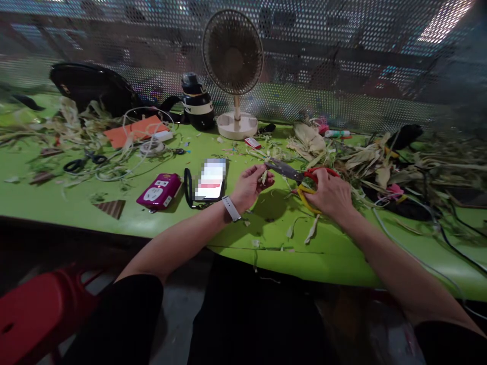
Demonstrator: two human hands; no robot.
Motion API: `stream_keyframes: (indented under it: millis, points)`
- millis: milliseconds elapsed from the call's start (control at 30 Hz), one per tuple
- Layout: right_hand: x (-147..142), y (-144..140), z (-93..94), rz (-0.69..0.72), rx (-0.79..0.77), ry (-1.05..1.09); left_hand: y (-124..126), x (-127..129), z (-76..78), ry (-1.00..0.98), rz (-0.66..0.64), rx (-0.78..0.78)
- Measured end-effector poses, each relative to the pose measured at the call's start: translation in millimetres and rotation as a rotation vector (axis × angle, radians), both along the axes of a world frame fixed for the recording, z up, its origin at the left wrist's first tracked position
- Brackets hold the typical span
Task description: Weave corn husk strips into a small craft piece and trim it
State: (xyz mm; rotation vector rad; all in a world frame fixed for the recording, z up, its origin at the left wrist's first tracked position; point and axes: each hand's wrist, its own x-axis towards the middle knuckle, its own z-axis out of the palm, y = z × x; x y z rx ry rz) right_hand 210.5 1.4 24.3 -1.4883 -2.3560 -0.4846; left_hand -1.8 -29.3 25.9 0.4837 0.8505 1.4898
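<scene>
Backdrop: a perforated metal panel stood behind a littered green tabletop.
Seat: a red plastic stool, beside the table at far left.
Bag: black, set against the panel, probably to spare the front edge for handwork; dried leaves lay before it.
Spare cutter: black-handled scissors, lying unheld among stems and cord.
Paper: an orange sheet, beneath a loop of white cable.
Socket block: purple casing, near the table's front edge.
Bottle: black with a pale band, upright at the back.
Phone: screen lit and face up, apparently laid where the wearer could glance at it.
Fan: round-headed, its face towards the seat, presumably for air.
Left hand: fingers pinched a pale plant scrap at the scissor tips, seemingly to steady it.
Large scissors: red-and-yellow handles, blades pointing left, towards the scrap.
Right hand: fingers wrapped around those handles, likely for control of the blades.
Right heap: dried husk-like leaves, beyond the right hand.
</scene>
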Motion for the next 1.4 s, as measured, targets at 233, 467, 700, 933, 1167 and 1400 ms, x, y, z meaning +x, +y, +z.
stream_keyframes:
  millis: [233, 467, 700, 933, 1167, 1400]
  points:
    - [0.6, -0.5, 1.0, -0.019, 0.008, -0.018, -1.5, -0.4, -3.8, 0.169, -0.039, 0.126]
    - [3.4, 1.2, 0.9, 0.055, 0.107, -0.020, 1.1, -2.3, -8.4, 0.261, -0.076, 0.250]
    - [4.5, 0.6, 4.5, 0.111, 0.153, -0.016, 0.9, -3.7, -6.4, 0.367, -0.067, 0.383]
    - [5.5, 1.9, 3.2, 0.120, 0.133, 0.011, 4.9, -6.6, -11.4, 0.435, -0.040, 0.445]
    - [5.8, 3.8, 0.1, 0.064, 0.021, 0.218, 12.5, -10.9, -12.0, 0.279, -0.015, 0.289]
    - [2.8, 4.8, 7.5, 0.078, -0.203, 0.102, 11.2, -11.6, -8.2, 0.233, -0.011, 0.301]
